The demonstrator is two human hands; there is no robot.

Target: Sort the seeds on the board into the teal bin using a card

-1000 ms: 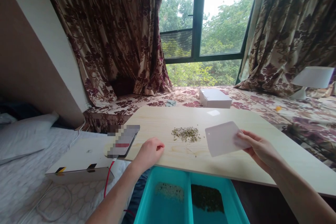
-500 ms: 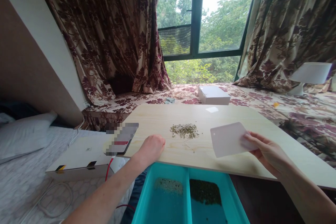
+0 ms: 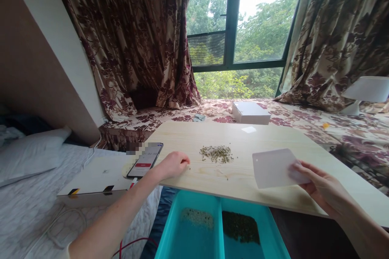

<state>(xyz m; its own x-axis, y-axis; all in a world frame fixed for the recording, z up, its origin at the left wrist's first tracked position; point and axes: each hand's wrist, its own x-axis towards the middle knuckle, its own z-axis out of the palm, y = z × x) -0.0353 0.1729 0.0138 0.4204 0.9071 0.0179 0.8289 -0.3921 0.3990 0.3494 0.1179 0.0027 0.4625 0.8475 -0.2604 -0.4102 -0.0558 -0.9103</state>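
Observation:
My right hand (image 3: 319, 182) pinches the edge of a thin, translucent white plastic card (image 3: 273, 168) with a small hole near one corner. It holds the card tilted over the right part of the board. My left hand (image 3: 174, 164) rests on the board at the left with its fingers curled in; anything inside them is hidden. Between both hands lies a loose scatter of small greenish beans (image 3: 217, 153) on the pale wood tabletop (image 3: 206, 178). Below the front edge is a turquoise two-section tray (image 3: 221, 226), with pale grains (image 3: 197, 218) in its left section and dark green beans (image 3: 241, 226) in its right.
A phone (image 3: 146, 160) lies at the tabletop's left edge, beside a white box (image 3: 94, 176) on the bed. Farther back, another white box (image 3: 251, 112) stands on the patterned window seat (image 3: 170, 116). A white lamp (image 3: 367, 89) is at far right.
My left hand has shifted slightly left, away from the bean scatter, uncovering a small speck near its fingertips. The right hand and card have moved a little right. The view has shifted slightly.

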